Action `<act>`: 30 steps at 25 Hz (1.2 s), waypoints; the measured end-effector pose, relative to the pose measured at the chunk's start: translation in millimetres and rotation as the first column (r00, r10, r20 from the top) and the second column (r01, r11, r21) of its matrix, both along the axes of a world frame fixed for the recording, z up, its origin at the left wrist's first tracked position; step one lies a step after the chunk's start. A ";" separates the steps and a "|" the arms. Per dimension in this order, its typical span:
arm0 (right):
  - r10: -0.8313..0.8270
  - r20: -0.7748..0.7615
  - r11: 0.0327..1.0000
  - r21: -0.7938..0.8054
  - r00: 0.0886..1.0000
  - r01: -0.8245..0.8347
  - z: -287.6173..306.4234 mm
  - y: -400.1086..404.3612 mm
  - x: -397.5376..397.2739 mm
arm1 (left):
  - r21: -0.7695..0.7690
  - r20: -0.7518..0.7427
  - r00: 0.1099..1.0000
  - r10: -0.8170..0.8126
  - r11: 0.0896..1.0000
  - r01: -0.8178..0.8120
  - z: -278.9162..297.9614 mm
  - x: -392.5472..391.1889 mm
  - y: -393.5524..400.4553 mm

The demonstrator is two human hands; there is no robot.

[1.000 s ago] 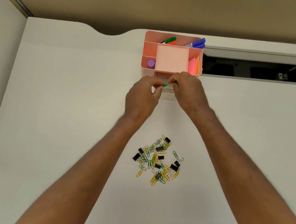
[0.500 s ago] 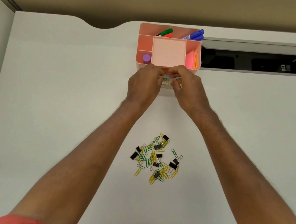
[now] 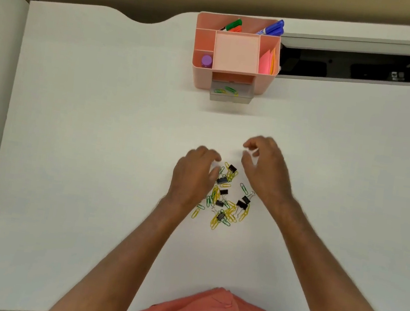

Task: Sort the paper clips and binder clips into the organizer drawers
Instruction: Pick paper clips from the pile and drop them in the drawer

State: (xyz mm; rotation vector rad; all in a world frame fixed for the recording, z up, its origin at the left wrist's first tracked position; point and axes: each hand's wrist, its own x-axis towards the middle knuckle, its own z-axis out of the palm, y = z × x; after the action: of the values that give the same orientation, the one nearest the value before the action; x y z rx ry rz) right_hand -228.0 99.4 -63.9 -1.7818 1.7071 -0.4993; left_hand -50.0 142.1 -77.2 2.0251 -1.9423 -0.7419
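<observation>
A pink desk organizer (image 3: 265, 84) stands at the far middle of the white desk. Its clear lower drawer (image 3: 230, 98) is pulled out toward me, with a few green and yellow paper clips (image 3: 228, 90) lying in it. Nearer to me lies a mixed pile of green and yellow paper clips (image 3: 229, 213) and black binder clips (image 3: 222, 193). My left hand (image 3: 192, 178) hovers over the pile's left edge, fingers curled, holding nothing that I can see. My right hand (image 3: 267, 170) is just right of the pile, fingers spread and empty.
The organizer's top compartments hold markers (image 3: 270, 28), a purple-capped item (image 3: 206, 61) and pink and orange sticky notes (image 3: 267, 61). An open cable trough (image 3: 357, 69) with a raised grey lid runs along the desk's far right. The desk edge is close to my body.
Both hands have left the organizer's drawer and come back toward me to the clip pile. The green paper clip they held now lies in the open drawer.
</observation>
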 end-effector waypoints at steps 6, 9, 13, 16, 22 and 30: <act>0.146 -0.323 0.977 0.196 0.935 -0.085 -19.5 69.9 -11.7 | 0.108 0.178 0.982 -0.055 0.994 0.037 -16.1 1.0 52.6; 0.237 -0.363 0.962 0.220 0.901 -0.164 -17.3 80.9 -11.4 | 0.112 0.215 0.973 -0.087 0.992 0.064 -15.8 -3.6 57.1; 0.343 -0.445 0.936 0.241 0.827 -0.258 -16.3 91.6 -11.8 | 0.072 0.242 0.967 -0.085 0.995 0.069 -15.4 -11.6 57.0; 0.341 -0.504 0.940 0.193 0.794 -0.281 -18.9 98.0 -8.5 | 0.050 0.262 0.962 -0.077 0.997 0.066 -16.5 -15.8 55.9; 0.298 -0.479 0.954 0.126 0.826 -0.271 -26.6 100.9 -3.0 | 0.056 0.260 0.963 -0.073 0.997 0.060 -17.6 -16.9 51.5; 0.243 -0.370 0.964 0.190 0.897 -0.183 -27.3 91.8 -0.3 | 0.151 0.110 0.994 0.007 0.988 -0.024 -18.6 -12.8 44.0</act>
State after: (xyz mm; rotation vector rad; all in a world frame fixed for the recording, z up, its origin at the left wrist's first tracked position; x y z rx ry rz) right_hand -228.3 191.2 -91.1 -2.0219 1.7174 0.0908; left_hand -62.8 186.1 -95.8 2.2104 -1.9807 -0.8150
